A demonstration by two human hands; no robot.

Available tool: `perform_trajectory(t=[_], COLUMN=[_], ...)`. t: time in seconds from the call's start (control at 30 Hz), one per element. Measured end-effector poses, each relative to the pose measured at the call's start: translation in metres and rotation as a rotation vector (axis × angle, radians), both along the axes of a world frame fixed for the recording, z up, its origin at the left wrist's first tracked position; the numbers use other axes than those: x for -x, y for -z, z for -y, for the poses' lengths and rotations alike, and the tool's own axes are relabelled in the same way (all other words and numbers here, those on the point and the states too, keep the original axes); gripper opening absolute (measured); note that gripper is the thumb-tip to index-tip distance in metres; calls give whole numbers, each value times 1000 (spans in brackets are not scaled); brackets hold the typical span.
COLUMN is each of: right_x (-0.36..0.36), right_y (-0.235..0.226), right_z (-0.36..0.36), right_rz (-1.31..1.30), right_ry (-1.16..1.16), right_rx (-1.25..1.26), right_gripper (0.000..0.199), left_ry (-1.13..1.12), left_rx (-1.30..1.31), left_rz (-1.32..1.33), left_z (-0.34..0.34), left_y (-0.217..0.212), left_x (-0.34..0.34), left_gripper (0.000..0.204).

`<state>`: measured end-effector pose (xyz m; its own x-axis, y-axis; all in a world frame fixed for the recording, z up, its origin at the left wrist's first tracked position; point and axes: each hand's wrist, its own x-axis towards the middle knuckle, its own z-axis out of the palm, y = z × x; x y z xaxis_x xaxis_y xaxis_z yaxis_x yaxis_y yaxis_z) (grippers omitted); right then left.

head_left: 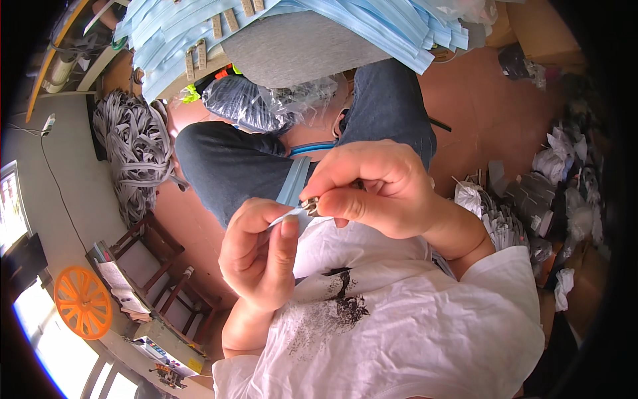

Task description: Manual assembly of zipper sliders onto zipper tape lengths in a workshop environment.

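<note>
1. White shirt is worn.
2. Light-blue zipper strip is pinched in the left hand, before the shirt.
3. Metal slider is gripped in the right hand, at the strip's near end.

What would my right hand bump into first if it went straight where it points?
Your right hand would probably meet the light-blue zipper strip, beside the metal slider it pinches; depth is unclear.
</note>
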<state>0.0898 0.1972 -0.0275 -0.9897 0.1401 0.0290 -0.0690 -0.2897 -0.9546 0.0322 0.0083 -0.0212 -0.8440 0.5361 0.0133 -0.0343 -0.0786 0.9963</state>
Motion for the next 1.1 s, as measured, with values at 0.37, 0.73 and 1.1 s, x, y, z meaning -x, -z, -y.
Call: perform_trajectory(t=[0.37, 0.73, 1.1], right_x=[6, 8, 9], right_y=[3, 4, 4], right_z=[-3, -2, -5], right_rz=[-130, -121, -156], right_ry=[31, -8, 32], right_rx=[-346, -379, -369], right_gripper=[11, 9, 9], left_ry=[3, -22, -39], left_rx=[145, 200, 48], left_rz=[-195, -221, 72], left_z=[-3, -2, -2], left_y=[0, 3, 2], left_x=[2, 1, 0], left_gripper=[7, 7, 9])
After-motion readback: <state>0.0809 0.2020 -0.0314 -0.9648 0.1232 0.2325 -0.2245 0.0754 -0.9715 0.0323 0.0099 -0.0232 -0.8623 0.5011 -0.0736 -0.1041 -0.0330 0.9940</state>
